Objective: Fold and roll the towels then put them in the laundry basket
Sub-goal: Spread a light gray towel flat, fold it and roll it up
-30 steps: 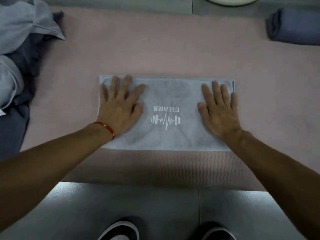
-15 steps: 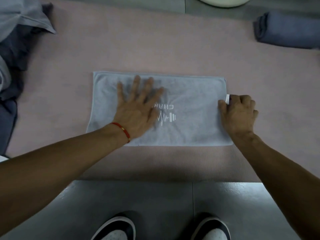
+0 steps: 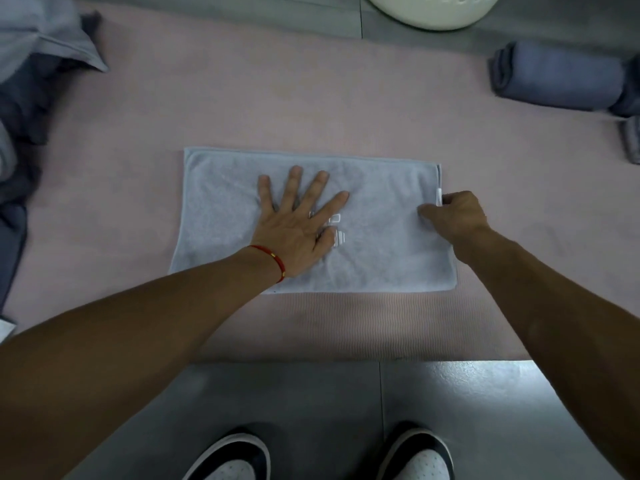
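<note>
I am pressing my left hand (image 3: 298,226), fingers spread flat, on the towel (image 3: 381,244) lying folded on the mat (image 3: 311,98), anchoring it. My right hand (image 3: 453,216) is pinching its right edge, likely to begin rolling. Basket (image 3: 433,12) is waiting beyond.

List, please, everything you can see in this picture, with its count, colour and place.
folded towel: one, pale blue, flat on the middle of the mat
mat: one, pink, on the floor
rolled towel: one, dark blue, far right on the mat
second roll: one, grey, cut off by the right edge
loose towels: a heap, pale and dark blue, far left
laundry basket: one, cream, top edge beyond the mat
floor: grey
shoes: two, black and white, bottom edge
left hand: flat on the folded towel, red bracelet at the wrist
right hand: its grip pinches the towel's right edge
</note>
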`<state>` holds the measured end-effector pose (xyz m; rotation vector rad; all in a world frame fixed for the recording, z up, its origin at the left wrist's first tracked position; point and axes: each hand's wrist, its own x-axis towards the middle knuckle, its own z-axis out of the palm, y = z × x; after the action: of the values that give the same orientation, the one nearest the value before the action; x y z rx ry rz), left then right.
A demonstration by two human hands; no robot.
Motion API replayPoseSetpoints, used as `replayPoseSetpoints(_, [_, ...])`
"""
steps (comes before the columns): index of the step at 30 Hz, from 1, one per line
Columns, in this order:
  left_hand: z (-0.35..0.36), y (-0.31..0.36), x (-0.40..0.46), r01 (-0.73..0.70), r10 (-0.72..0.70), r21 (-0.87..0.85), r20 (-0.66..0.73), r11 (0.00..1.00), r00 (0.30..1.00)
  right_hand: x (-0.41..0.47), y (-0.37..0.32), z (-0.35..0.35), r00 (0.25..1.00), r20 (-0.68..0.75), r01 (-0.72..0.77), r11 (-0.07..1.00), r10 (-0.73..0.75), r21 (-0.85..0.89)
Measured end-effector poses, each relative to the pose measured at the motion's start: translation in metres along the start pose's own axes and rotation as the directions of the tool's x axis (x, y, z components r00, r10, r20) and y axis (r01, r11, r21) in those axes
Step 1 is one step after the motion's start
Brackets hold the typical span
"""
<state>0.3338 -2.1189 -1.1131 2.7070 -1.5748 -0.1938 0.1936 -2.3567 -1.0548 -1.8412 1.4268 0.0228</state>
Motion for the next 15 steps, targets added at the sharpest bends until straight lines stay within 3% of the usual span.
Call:
replayPoseSetpoints(3, [-0.004, -0.002, 0.001, -0.016, 0.016, -0.009, 0.042, 1.000, 0.999, -0.010, -0.014, -0.018, 0.982, 0.173, -0.102, 0.980, 0.073, 0.168])
replayPoseSetpoints(5, [-0.008, -0.003, 0.002, -0.023, 0.026, -0.035, 0.086, 0.999, 0.996, -0.019, -0.022, -0.035, 0.961, 0.272, -0.104, 0.974, 0.046, 0.203])
replayPoseSetpoints(8, [-0.016, -0.007, -0.002, -0.042, 0.050, -0.088, 0.100, 0.995, 0.994, -0.041, -0.033, -0.055, 0.934, 0.352, 0.006, 0.988, -0.059, 0.152])
replayPoseSetpoints(11, [-0.030, -0.008, -0.029, -0.060, 0.059, -0.247, -0.013, 0.967, 0.998, -0.066, -0.048, -0.068, 0.921, 0.357, 0.147, 0.988, -0.157, 0.054])
replayPoseSetpoints(15, [-0.046, -0.011, -0.075, -0.039, -0.038, -0.573, -0.122, 0.819, 0.992, -0.103, -0.085, -0.058, 0.879, 0.339, 0.373, 0.926, -0.335, -0.054])
